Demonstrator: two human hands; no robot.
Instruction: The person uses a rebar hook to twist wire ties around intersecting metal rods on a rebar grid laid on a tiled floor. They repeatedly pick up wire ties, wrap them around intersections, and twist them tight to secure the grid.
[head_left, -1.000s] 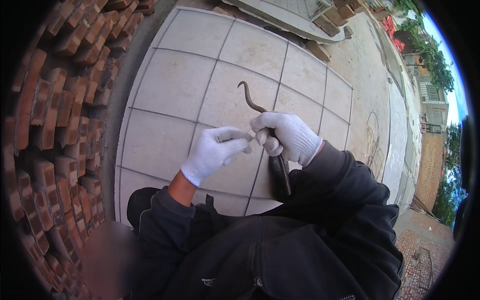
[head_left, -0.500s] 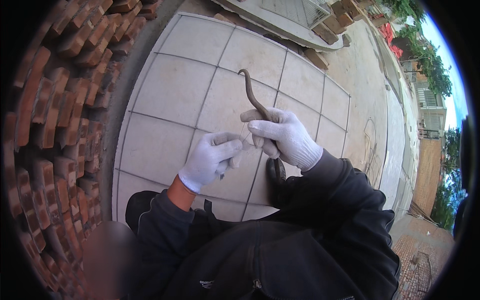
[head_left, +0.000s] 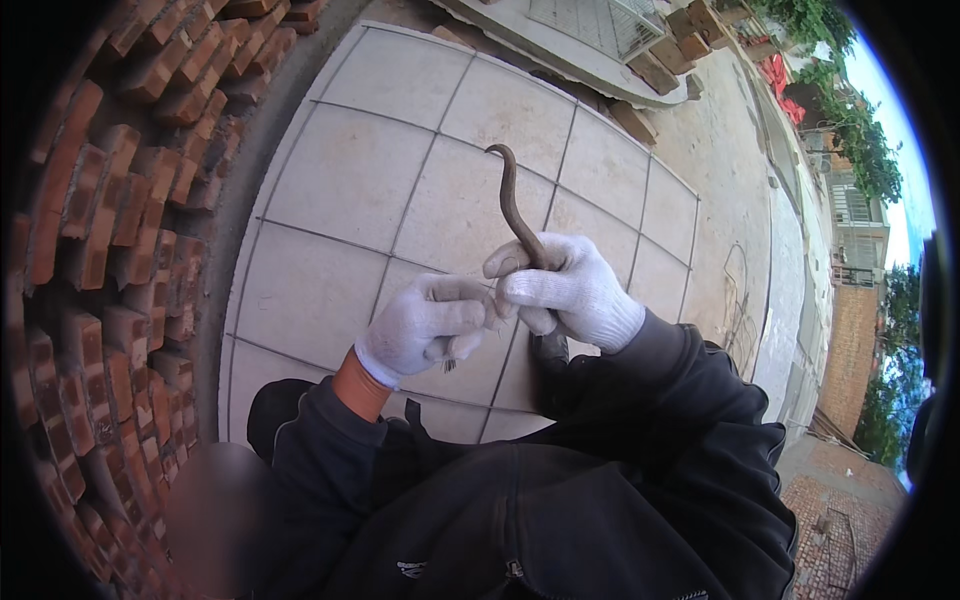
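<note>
Above a floor of large pale square tiles, seen from the person's own head looking down, two hands in white knit gloves meet near the middle of the view. The right hand is closed in a fist around a rusty brown metal hook tool. Its thin shaft rises out of the top of the fist, leans toward the upper left, and ends in a small curled tip over the tiles; a darker, thicker part of the tool pokes out below the fist, against the dark sleeve. The left hand sits just beside the right hand, touching it at the fingertips. Its fingers are curled in and pinched narrow; a few short fine strands, perhaps thin wire, stick out beneath them, but they are too small to tell for sure. A strip of bare wrist shows between the left glove and the cuff. Both forearms wear dark sleeves and come up from the lower edge, where a dark jacket fills the bottom of the view. Along the left edge of the tiled floor curves a rough stack of red bricks. Beyond the far edge of the tiles lie a grey concrete slab and more loose bricks, with bare concrete ground, green trees and a brick building to the right.
</note>
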